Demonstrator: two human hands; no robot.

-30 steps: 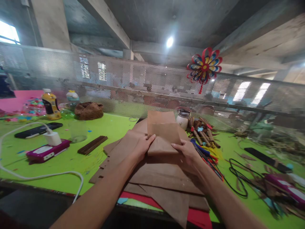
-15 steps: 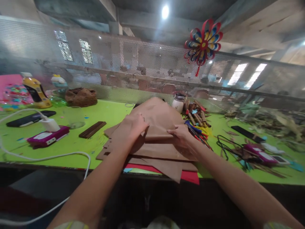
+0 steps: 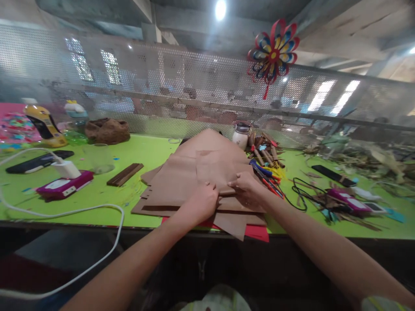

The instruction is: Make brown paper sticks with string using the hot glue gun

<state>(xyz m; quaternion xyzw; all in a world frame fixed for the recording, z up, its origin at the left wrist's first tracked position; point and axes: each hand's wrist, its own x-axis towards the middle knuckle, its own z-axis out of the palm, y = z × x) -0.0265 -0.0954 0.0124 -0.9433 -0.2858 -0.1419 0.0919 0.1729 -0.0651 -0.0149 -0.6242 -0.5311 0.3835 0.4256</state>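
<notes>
A stack of brown paper sheets (image 3: 168, 185) lies in front of me at the table's edge, with red paper (image 3: 257, 232) sticking out below it. On top is a smaller, folded-looking piece of brown paper (image 3: 214, 168). My right hand (image 3: 248, 185) pinches the near right edge of this piece, thumb and fingers closed. My left hand (image 3: 204, 201) is closed with curled fingers at its near edge, left of the right hand. The left thumb is hidden from me. One brown corner hangs over the table edge.
Blue- and red-handled tools (image 3: 264, 172) and rolled brown bundles (image 3: 264, 151) lie right of the stack, near a white jar (image 3: 241, 136). Left are dark brown strips (image 3: 125, 174), a clear cup (image 3: 100, 160) and a purple power strip (image 3: 66, 185). A white cable (image 3: 106, 207) crosses the left side.
My left hand has moved right and toward me, from the top of the paper to its near edge. The right hand keeps its grip on the edge. The camera view has shifted slightly.
</notes>
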